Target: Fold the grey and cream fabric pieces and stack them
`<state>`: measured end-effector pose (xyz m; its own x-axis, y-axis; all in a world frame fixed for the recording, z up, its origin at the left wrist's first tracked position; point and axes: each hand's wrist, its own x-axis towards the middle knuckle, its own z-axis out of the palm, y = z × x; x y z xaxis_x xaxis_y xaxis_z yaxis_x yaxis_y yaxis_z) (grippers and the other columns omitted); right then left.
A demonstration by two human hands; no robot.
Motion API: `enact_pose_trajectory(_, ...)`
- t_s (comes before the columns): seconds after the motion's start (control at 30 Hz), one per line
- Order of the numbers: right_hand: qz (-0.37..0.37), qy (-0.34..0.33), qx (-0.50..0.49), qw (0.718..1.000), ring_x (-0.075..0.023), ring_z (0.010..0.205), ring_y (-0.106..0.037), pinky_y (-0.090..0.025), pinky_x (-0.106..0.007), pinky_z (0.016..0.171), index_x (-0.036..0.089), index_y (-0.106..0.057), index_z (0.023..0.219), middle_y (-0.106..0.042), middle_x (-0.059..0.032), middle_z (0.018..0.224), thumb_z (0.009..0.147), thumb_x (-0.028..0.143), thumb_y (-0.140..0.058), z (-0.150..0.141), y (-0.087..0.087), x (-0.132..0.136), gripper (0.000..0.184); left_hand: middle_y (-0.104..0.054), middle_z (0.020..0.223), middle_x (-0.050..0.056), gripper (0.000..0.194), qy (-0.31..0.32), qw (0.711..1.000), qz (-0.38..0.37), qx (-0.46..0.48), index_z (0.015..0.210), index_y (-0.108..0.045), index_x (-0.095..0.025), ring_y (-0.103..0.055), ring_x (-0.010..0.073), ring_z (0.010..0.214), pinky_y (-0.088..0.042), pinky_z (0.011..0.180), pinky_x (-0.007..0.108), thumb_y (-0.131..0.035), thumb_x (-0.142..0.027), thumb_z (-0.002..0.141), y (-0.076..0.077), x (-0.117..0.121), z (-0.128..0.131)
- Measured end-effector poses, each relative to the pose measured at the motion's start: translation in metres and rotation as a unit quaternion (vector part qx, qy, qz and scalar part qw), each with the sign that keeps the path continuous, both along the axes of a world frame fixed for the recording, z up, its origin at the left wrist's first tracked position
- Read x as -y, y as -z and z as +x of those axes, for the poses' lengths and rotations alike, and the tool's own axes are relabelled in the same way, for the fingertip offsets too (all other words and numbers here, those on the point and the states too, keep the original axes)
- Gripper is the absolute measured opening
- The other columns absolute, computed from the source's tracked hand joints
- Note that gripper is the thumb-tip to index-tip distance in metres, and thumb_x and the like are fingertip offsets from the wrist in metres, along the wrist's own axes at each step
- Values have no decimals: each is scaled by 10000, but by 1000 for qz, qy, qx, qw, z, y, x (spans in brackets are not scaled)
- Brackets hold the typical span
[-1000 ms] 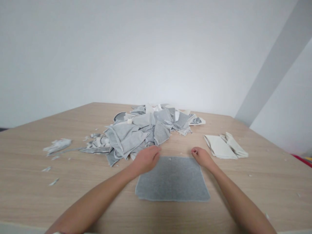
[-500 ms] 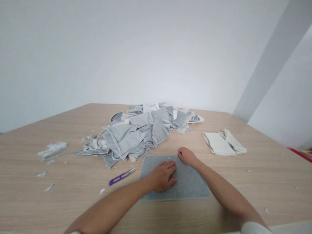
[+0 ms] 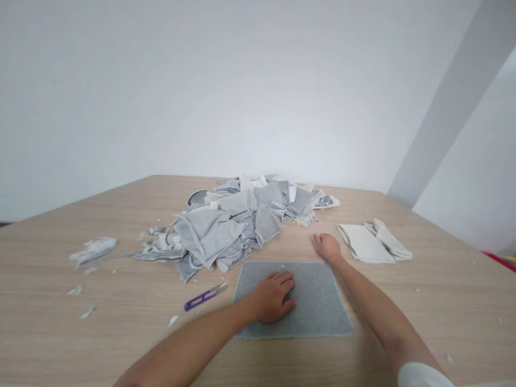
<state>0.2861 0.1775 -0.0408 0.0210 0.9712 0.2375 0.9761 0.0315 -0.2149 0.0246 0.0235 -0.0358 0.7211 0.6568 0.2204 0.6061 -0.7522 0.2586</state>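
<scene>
Rests spread-fingered left hand (image 3: 274, 297) on rectangular gray cloth (image 3: 316, 309), holds curled right hand (image 3: 328, 248), grip unclear, beyond cloth's far-right corner.

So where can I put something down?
Bare table shows in front of the grey cloth, between the forearms, and back left, behind the white scraps. The fabric pile crowds the middle, and the left hand lies on the cloth.

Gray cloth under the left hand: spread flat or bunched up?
Spread flat: the gray cloth shows straight edges and a smooth surface around the left hand. Layers: cannot tell.
</scene>
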Motion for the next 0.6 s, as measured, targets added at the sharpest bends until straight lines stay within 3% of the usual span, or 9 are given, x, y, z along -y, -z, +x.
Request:
enact_pose_trajectory(0.1,11,-10,0,1000,-264,1152,-488,-342,-333,921,78,-548,1192,-572,-211,1177,883,258,-392,-3,5,3,391,-467,1359,115,479,3,1000,1,2,1265,-484,-170,-407,264,1258,-291,1063,440,-474,-408,849,-2,1,0)
enact_pose_trajectory(0.2,36,-31,-25,999,-270,1288,-348,-286,-337,1003,62,-401,1336,-404,-209,1380,798,212,-504,-9,8,7,567,-476,1350,112,474,6,1000,2,5,1261,-489,-178,-412,266,1255,-291,1061,447,-469,-414,851,-3,1,1)
enact_pose_trajectory(0.3,41,-51,-70,995,-266,1194,-462,-335,-328,967,100,-568,1166,-557,-184,1225,858,291,-445,-16,8,11,383,-475,1350,112,469,3,1000,4,5,1249,-498,-176,-414,269,1252,-291,1061,447,-477,-418,847,-3,1,1)
enact_pose_trajectory(0.37,40,-51,-81,995,-253,1144,-509,-354,-321,949,131,-623,1072,-616,-163,1128,902,300,-361,-20,7,13,355,-473,1350,111,467,2,1000,7,4,1244,-499,-175,-412,271,1252,-295,1059,445,-480,-419,846,-2,0,1)
enact_pose_trajectory(0.5,65,-72,-107,990,-236,1246,-422,-323,-320,1007,104,-491,1262,-518,-164,1294,880,268,-399,-31,1,25,425,-478,1343,111,470,6,1000,18,4,1242,-494,-168,-417,272,1245,-312,1049,443,-474,-429,851,-2,0,0)
enact_pose_trajectory(0.6,37,-191,-182,964,-215,1160,-510,-388,-326,955,144,-464,1282,-537,-136,1286,873,280,-431,-47,-8,47,433,-502,1311,119,440,9,999,40,1,1219,-510,-157,-439,268,1222,-349,1023,427,-475,-402,855,0,0,2)
